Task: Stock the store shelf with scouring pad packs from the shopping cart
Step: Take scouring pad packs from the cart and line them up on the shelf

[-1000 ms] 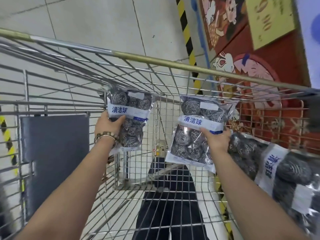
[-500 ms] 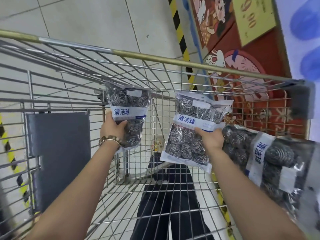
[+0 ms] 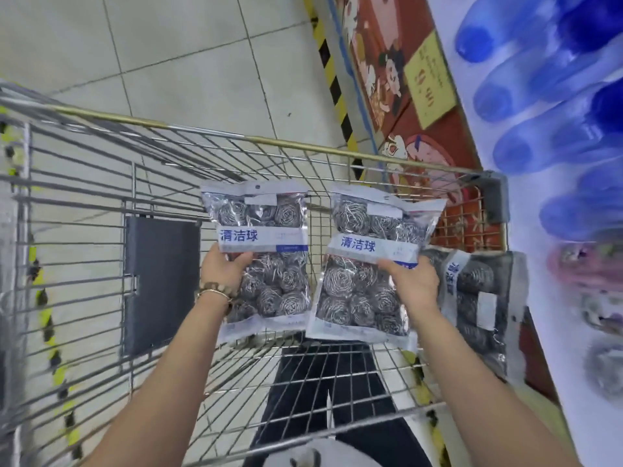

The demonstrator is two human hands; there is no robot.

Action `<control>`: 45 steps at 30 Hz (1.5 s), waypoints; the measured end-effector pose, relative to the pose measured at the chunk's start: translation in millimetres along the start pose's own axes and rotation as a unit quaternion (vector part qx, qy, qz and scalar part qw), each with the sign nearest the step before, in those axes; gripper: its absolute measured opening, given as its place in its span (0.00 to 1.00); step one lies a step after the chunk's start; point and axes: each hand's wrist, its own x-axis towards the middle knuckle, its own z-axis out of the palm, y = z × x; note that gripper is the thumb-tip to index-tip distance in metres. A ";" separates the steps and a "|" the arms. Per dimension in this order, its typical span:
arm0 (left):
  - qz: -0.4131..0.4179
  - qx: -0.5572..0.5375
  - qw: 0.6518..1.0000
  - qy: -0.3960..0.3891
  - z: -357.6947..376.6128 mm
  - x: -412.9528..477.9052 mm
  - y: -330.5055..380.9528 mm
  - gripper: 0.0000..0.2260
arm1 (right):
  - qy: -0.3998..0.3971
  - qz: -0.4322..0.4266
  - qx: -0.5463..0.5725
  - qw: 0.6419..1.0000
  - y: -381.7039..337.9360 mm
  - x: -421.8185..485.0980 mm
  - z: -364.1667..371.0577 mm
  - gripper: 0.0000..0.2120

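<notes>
— What's in hand?
— Over the shopping cart point(image 3: 202, 129), long axes running near to far: left pack point(image 3: 259, 251) gripped by the left hand point(image 3: 224, 267), right pack point(image 3: 371, 271) by the right hand point(image 3: 413, 284).
— The shelf point(image 3: 556, 348)?
— Blurred, at right; the right hand is nearer.

Shop aisle, wire shopping cart point(image 3: 256, 143), tiled floor point(image 3: 188, 62), yellow price sign point(image 3: 428, 79)

Wire cart point(image 3: 269, 141) on tiled floor point(image 3: 185, 62); scouring pad pack point(image 3: 478, 291) inside, rt side
</notes>
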 end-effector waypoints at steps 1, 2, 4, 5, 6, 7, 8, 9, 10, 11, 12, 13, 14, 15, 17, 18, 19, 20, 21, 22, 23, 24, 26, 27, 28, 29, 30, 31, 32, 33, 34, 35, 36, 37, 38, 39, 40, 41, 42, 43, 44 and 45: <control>0.007 -0.004 1.000 0.001 -5.2 -10.2 5.4 0.16 | 0.007 -0.009 0.003 1.000 -2.9 -6.8 -8.4 0.19; 0.016 -0.010 1.000 0.005 -10.4 -20.8 11.4 0.16 | 0.011 -0.015 0.007 1.000 -4.2 -12.1 -17.3 0.21; 0.041 -0.023 0.999 0.014 -21.2 -44.1 26.3 0.14 | 0.015 -0.034 0.007 0.999 -9.9 -24.8 -35.9 0.26; 0.053 -0.032 0.998 0.015 -26.2 -55.8 33.0 0.14 | 0.015 -0.049 0.002 0.999 -11.6 -30.1 -45.0 0.28; 0.065 -0.045 0.997 0.015 -30.1 -67.0 38.1 0.13 | 0.015 -0.058 0.005 0.998 -13.8 -37.2 -54.6 0.27; 0.077 -0.060 0.995 0.013 -34.0 -78.3 43.6 0.13 | 0.016 -0.070 0.011 0.997 -15.5 -43.6 -64.4 0.25; 0.091 -0.068 0.993 0.016 -37.8 -87.9 48.0 0.13 | 0.020 -0.081 0.021 0.996 -16.2 -48.1 -73.3 0.22; 0.105 -0.069 0.992 0.023 -41.8 -97.0 52.2 0.13 | 0.026 -0.095 0.033 0.995 -18.0 -53.4 -82.6 0.20; 0.119 -0.071 0.990 0.030 -45.7 -105.3 56.6 0.12 | 0.029 -0.106 0.049 0.993 -20.2 -58.6 -91.9 0.18; 0.127 -0.083 0.988 0.036 -48.7 -113.6 60.7 0.12 | 0.033 -0.120 0.061 0.990 -21.4 -63.2 -100.6 0.16; 0.134 -0.102 0.985 0.039 -50.6 -120.2 63.2 0.12 | 0.037 -0.130 0.073 0.988 -21.6 -66.5 -108.7 0.15; 0.141 -0.120 0.982 0.041 -52.0 -127.0 66.1 0.12 | 0.045 -0.140 0.084 0.986 -22.7 -71.6 -117.6 0.14; 0.148 -0.132 0.979 0.047 -53.4 -133.6 69.3 0.12 | 0.052 -0.145 0.093 0.984 -22.9 -74.2 -124.9 0.14; 0.150 -0.144 0.977 0.056 -55.0 -139.6 72.3 0.11 | 0.061 -0.158 0.095 0.981 -24.2 -79.6 -132.2 0.13; 0.149 -0.167 0.973 0.064 -57.7 -149.3 79.0 0.09 | 0.070 -0.174 0.111 0.976 -24.4 -87.9 -145.2 0.10; 0.150 -0.176 0.971 0.060 -58.0 -153.6 81.8 0.07 | 0.071 -0.181 0.126 0.973 -22.5 -91.3 -150.8 0.10; 0.152 -0.180 0.970 0.056 -58.3 -158.1 84.6 0.05 | 0.074 -0.183 0.141 0.970 -21.1 -95.7 -155.9 0.11; 0.161 -0.182 0.969 0.052 -57.9 -162.3 86.9 0.05 | 0.075 -0.181 0.151 0.969 -18.4 -98.9 -160.4 0.12; 0.170 -0.182 0.967 0.050 -57.2 -166.7 88.9 0.06 | 0.079 -0.179 0.155 0.968 -15.9 -104.5 -165.3 0.12; 0.180 -0.178 0.966 0.047 -57.2 -171.0 90.2 0.07 | 0.080 -0.179 0.157 0.968 -12.9 -109.4 -169.1 0.12; 0.190 -0.171 0.966 0.042 -57.2 -175.8 92.0 0.08 | 0.085 -0.180 0.163 0.966 -9.9 -115.8 -173.1 0.11; 0.201 -0.166 0.965 0.036 -56.7 -180.6 94.3 0.09 | 0.090 -0.184 0.174 0.963 -6.3 -121.0 -176.1 0.09; 0.216 -0.160 0.963 0.020 -55.9 -190.2 97.5 0.11 | 0.103 -0.195 0.193 0.956 0.6 -136.7 -180.6 0.06; 0.226 -0.157 0.961 0.010 -54.8 -194.4 98.8 0.11 | 0.112 -0.197 0.199 0.954 4.8 -144.2 -182.0 0.06; 0.242 -0.153 0.958 -0.001 -53.5 -198.2 99.2 0.11 | 0.116 -0.198 0.205 0.951 9.9 -150.7 -183.0 0.07; 0.259 -0.144 0.955 -0.008 -52.3 -200.8 99.3 0.09 | 0.123 -0.194 0.212 0.950 14.7 -157.1 -183.8 0.09; 0.274 -0.135 0.952 -0.013 -51.6 -203.8 99.8 0.07 | 0.130 -0.193 0.220 0.947 19.8 -163.3 -184.5 0.11; 0.284 -0.128 0.950 -0.016 -51.0 -205.4 99.8 0.05 | 0.140 -0.190 0.227 0.945 24.1 -171.0 -185.6 0.12; 0.293 -0.123 0.948 -0.020 -50.6 -207.1 100.0 0.05 | 0.149 -0.187 0.237 0.942 28.8 -177.9 -186.5 0.11; 0.302 -0.118 0.946 -0.025 -49.1 -209.0 100.0 0.05 | 0.158 -0.182 0.247 0.939 34.2 -184.9 -187.4 0.10; 0.312 -0.112 0.943 -0.033 -48.0 -212.9 99.3 0.05 | 0.169 -0.175 0.256 0.935 40.8 -191.6 -187.7 0.09; 0.322 -0.109 0.940 -0.042 -46.3 -217.2 98.3 0.04 | 0.181 -0.171 0.266 0.931 46.6 -200.8 -188.5 0.08; 0.331 -0.110 0.936 -0.053 -44.2 -222.0 97.6 0.04 | 0.193 -0.170 0.277 0.926 53.5 -208.2 -189.8 0.08; 0.339 -0.109 0.932 -0.065 -41.1 -226.7 97.1 0.04 | 0.206 -0.166 0.286 0.921 60.6 -216.0 -191.4 0.08; 0.345 -0.104 0.930 -0.076 -38.2 -231.6 96.8 0.05 | 0.218 -0.160 0.292 0.917 68.5 -222.8 -193.4 0.08; 0.348 -0.098 0.928 -0.087 -34.4 -236.8 96.6 0.05 | 0.232 -0.150 0.300 0.913 76.8 -230.8 -195.3 0.09; 0.353 -0.091 0.926 -0.098 -29.8 -242.6 96.5 0.06 | 0.250 -0.140 0.306 0.908 86.3 -237.7 -197.3 0.09; 0.363 -0.082 0.922 -0.109 -24.3 -247.7 95.9 0.06 | 0.269 -0.128 0.313 0.902 95.8 -245.6 -199.4 0.10; 0.375 -0.068 0.917 -0.121 -19.5 -255.1 95.8 0.06 | 0.290 -0.114 0.318 0.895 106.9 -253.4 -200.8 0.10; 0.385 -0.058 0.911 -0.134 -14.4 -262.9 96.2 0.06 | 0.309 -0.102 0.320 0.890 117.0 -263.0 -202.7 0.10; 0.396 -0.049 0.905 -0.145 -9.5 -271.9 96.8 0.04 | 0.326 -0.093 0.317 0.886 127.0 -272.5 -204.9 0.10; 0.408 -0.042 0.899 -0.156 -3.8 -280.8 97.2 0.04 | 0.342 -0.085 0.316 0.881 136.4 -282.9 -207.2 0.09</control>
